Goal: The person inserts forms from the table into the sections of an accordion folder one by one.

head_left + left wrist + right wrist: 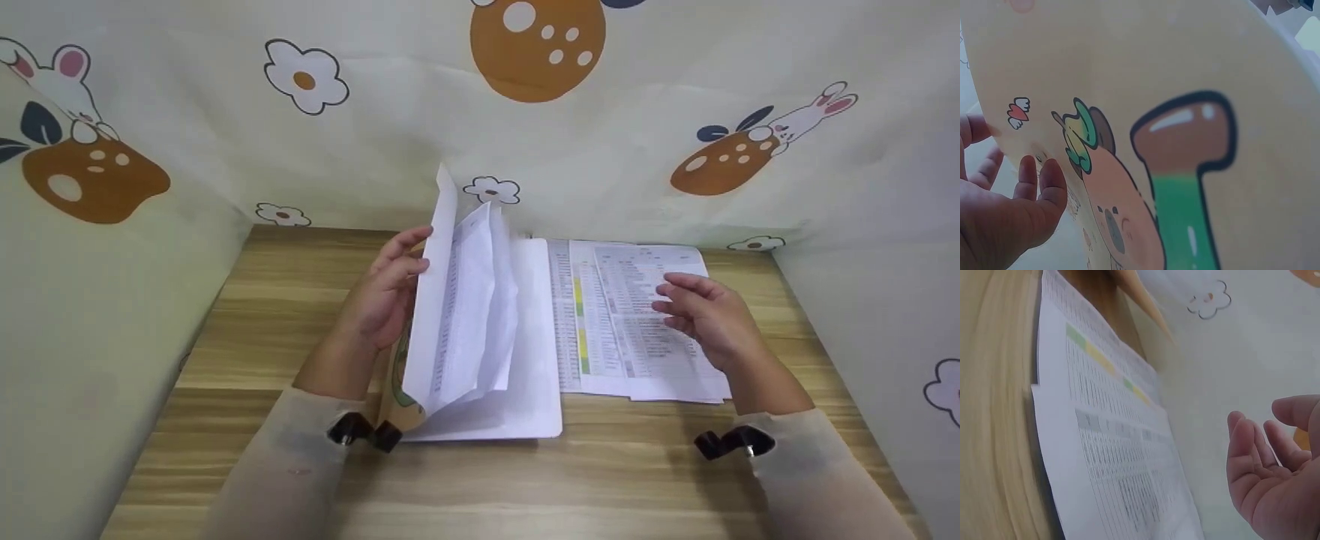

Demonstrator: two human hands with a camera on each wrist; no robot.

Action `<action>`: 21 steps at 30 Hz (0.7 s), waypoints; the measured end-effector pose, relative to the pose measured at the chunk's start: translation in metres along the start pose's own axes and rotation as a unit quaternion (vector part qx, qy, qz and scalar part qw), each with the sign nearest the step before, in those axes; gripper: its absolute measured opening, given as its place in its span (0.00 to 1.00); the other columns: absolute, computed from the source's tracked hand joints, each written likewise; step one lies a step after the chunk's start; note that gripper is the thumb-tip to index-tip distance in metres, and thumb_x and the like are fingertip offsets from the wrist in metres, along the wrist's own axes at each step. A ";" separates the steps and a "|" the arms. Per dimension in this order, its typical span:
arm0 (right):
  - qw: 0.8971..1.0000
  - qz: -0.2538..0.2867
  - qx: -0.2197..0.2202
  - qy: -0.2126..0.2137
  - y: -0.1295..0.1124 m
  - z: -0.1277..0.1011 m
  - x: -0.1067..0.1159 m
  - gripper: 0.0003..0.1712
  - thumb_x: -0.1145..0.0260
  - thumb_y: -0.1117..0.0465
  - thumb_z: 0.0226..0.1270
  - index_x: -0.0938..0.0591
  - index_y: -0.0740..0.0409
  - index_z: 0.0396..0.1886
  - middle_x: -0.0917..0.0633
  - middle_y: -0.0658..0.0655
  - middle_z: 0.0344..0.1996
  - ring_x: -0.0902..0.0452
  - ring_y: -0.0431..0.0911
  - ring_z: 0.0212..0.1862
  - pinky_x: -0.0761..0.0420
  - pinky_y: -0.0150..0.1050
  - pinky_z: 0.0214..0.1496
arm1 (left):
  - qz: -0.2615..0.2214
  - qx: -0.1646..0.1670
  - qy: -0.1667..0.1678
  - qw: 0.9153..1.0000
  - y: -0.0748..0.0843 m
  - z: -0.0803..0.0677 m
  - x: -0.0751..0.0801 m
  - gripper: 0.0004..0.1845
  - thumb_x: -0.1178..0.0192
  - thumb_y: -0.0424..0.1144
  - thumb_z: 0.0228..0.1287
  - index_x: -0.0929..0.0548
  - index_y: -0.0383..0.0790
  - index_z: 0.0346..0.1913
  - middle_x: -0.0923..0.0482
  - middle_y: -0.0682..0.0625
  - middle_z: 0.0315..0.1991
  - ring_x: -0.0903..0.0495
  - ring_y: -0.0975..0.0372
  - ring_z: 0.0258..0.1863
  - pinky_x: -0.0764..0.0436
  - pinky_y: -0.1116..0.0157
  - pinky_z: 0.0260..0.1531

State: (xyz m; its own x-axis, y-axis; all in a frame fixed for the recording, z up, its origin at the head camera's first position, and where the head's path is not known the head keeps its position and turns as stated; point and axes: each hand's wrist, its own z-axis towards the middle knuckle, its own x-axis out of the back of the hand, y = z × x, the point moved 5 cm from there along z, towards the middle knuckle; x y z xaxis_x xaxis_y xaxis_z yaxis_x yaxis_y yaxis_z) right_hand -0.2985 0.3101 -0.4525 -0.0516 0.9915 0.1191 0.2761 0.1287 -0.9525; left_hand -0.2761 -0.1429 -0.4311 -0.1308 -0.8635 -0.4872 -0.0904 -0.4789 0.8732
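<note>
Folder (517,360) lies open mid-table (300,300), its cartoon-printed front cover (1196,140) tipped up on edge with a few loose sheets (465,300) standing against it. Left hand (386,296) props the cover from behind, fingers (1039,180) flat and spread, no pinch. Right hand (701,315) hovers just over the printed tables (630,322) lying right of the folder, fingers relaxed, holding nothing. Paper looks light, floppy and slick, likely to fan out or slide; cover looks stiffer. Best grip, I'd judge: the cover's free edge, sheets trapped against it. Patterned cloth (540,135) screens three sides.
</note>
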 end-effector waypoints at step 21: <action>0.995 0.009 -0.011 0.097 0.027 0.018 0.088 0.12 0.29 0.54 0.76 0.17 0.43 0.55 0.11 0.37 0.42 0.12 0.35 0.45 0.14 0.29 0.47 | 0.003 -0.001 0.003 1.000 -0.001 0.001 0.001 0.21 0.48 0.30 0.75 0.19 0.55 0.62 0.23 0.47 0.58 0.19 0.56 0.50 0.18 0.62 0.45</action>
State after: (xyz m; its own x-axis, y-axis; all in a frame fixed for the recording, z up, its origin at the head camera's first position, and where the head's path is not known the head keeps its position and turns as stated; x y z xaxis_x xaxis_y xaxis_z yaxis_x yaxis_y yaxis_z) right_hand -0.3125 0.4008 -0.4723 0.1387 0.9781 0.1552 0.2960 0.1086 -0.9490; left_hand -0.2767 -0.1430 -0.4320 -0.1263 -0.8668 -0.4824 -0.0881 -0.4746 0.8758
